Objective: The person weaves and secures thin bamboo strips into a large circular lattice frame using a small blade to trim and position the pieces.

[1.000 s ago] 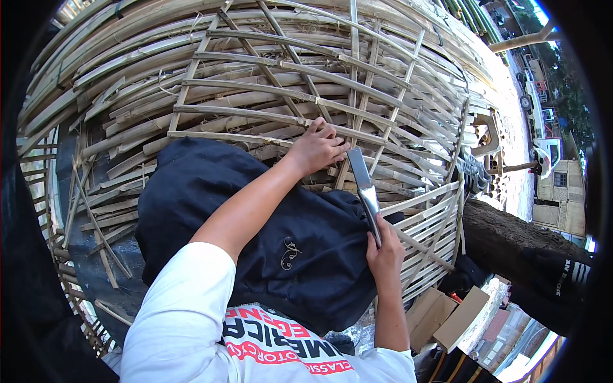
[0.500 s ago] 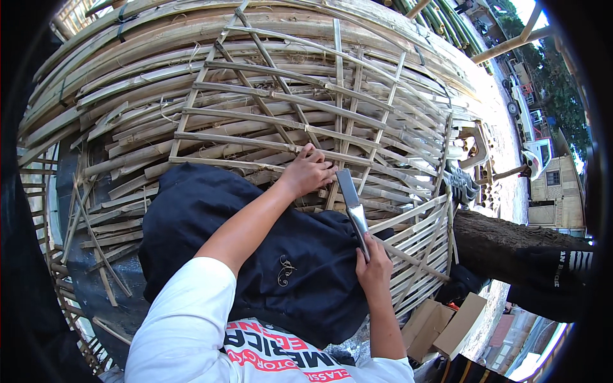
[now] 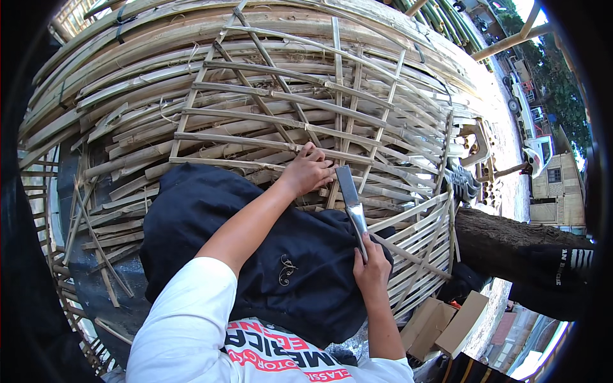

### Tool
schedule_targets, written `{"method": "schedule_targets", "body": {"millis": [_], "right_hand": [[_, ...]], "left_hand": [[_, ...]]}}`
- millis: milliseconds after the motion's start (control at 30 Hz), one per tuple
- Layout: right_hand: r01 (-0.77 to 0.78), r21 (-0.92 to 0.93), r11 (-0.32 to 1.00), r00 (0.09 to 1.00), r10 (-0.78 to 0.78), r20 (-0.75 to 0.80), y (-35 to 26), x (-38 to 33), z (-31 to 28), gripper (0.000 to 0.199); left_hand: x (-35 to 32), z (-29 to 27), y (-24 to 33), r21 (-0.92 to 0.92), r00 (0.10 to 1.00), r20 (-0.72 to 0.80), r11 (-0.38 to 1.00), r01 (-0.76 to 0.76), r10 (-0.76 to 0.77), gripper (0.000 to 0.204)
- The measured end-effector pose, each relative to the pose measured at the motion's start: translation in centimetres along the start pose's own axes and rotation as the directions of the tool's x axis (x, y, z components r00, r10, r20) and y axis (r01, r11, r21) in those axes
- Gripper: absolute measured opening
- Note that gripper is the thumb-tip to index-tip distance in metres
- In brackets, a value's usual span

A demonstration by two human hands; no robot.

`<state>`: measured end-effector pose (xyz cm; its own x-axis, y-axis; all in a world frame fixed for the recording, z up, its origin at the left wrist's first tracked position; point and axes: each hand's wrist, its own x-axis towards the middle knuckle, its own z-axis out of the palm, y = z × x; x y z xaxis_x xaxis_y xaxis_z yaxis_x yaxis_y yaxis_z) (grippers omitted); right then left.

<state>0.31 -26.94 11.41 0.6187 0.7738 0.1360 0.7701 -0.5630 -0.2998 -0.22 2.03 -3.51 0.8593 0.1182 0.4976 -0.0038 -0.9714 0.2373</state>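
My right hand (image 3: 373,263) is closed round the handle of a metal tool (image 3: 354,214), thumb laid along it, probably so the flat end stays steady and points where I want it. That end reaches forward, away from me, to just beside my left fingertips; whether it touches them or the wood, I can't tell.

My left hand (image 3: 309,171) sits at the near edge of the bamboo lattice (image 3: 239,117), fingers bent over the crossing strips. I take it that I'm steadying the frame there, close to the tool, since thin strips shift easily. My palm hides the undersides of those fingers, so I can't tell if they pinch a strip or only rest on it.

The lattice lies in front of me, spread over a pile of split bamboo (image 3: 121,167), which seems to bear its weight. Its near edge comes up to the black cloth (image 3: 204,210) across my lap, likely there to guard my legs from splinters.
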Motion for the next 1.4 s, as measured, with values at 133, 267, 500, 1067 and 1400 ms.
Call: {"method": "schedule_targets", "body": {"millis": [133, 267, 500, 1067, 1400], "right_hand": [[-0.089, -0.140, 0.986, 0.981, 0.111, 0.159, -0.6, 0.7, -0.1, 0.045], [-0.064, -0.113, 0.992, 0.989, 0.078, 0.123, -0.7, 0.8, -0.4, 0.046], [-0.101, -0.083, 0.991, 0.988, 0.110, 0.110, -0.1, -0.1, 0.0, 0.045], [-0.039, 0.008, 0.999, 0.999, 0.038, 0.026, 0.0, 0.3, -0.1, 0.045], [-0.114, 0.058, 0.992, 0.992, 0.112, 0.051, -0.9, 0.1, -0.4, 0.044]], "left_hand": [[-0.2, -0.1, -0.2, -0.006, 1.000, 0.027, 1.000, 0.011, -0.011, 0.038], [0.2, -0.3, 0.1, -0.018, 1.000, 0.029, 1.000, 0.013, -0.012, 0.037], [0.1, -0.3, 0.0, -0.023, 1.000, -0.003, 1.000, 0.003, -0.003, 0.034], [0.2, -0.6, 0.0, -0.010, 1.000, -0.004, 1.000, 0.005, -0.005, 0.036], [0.0, -0.2, 0.0, 0.023, 1.000, -0.002, 1.000, -0.004, 0.004, 0.036]]}}
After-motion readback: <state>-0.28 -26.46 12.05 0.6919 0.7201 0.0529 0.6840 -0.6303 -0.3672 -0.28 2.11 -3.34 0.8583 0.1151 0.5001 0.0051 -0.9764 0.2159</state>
